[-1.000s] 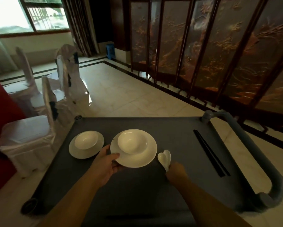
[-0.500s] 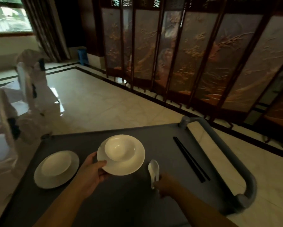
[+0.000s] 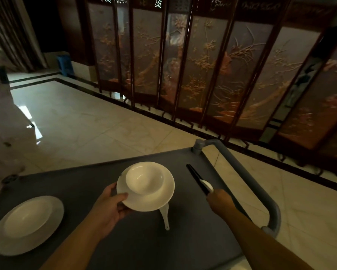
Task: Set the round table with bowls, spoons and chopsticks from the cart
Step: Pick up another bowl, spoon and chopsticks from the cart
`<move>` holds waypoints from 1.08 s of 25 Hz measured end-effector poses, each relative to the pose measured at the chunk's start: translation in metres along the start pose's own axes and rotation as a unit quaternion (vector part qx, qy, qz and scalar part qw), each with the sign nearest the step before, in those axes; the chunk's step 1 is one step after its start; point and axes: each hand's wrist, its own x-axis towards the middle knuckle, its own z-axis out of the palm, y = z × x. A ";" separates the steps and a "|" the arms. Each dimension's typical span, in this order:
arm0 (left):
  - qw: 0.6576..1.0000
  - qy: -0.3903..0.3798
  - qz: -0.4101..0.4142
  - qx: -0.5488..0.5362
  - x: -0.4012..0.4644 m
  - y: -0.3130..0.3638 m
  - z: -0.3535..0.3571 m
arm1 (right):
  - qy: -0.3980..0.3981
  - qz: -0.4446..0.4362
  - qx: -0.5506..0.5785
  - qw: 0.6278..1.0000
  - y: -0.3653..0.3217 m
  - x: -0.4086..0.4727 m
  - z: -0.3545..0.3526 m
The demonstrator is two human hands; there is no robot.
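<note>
L hand (image 3: 110,208) grips the near-left rim of a white plate (image 3: 154,199), thumb on top, fingers curled under, plate lifted off the cart top (image 3: 89,178) w/ a white bowl (image 3: 144,179) sitting in it. Under the plate's 6 o'clock edge a white spoon (image 3: 164,218) lies on the cart, handle pointing toward the camera. At 3 o'clock from the plate, R hand (image 3: 219,201) is curled at the near end of the black chopsticks (image 3: 196,177) and holds a second white spoon (image 3: 207,186), bowl end poking out at 11 o'clock; can't tell if the fingers pinch the chopsticks too. At 8 o'clock, well apart, another plate-and-bowl set (image 3: 27,224) rests on the cart. Grey cart handle (image 3: 247,182) runs along 3 o'clock. Carved folding screen (image 3: 212,71) stands at 12.
</note>
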 end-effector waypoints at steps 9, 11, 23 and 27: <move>0.998 0.064 -0.002 -0.030 -0.014 -0.030 0.017 | -0.036 -0.046 -0.049 0.997 0.041 0.044 -0.006; 0.997 0.073 0.005 -0.033 -0.015 -0.035 0.022 | -0.039 -0.051 -0.055 0.996 0.047 0.054 -0.006; 0.996 0.084 0.034 -0.028 -0.025 -0.035 0.038 | -0.056 -0.058 -0.067 0.995 0.049 0.074 0.001; 0.995 0.083 0.038 -0.035 -0.028 -0.029 0.036 | -0.069 -0.051 -0.072 0.994 0.044 0.075 0.005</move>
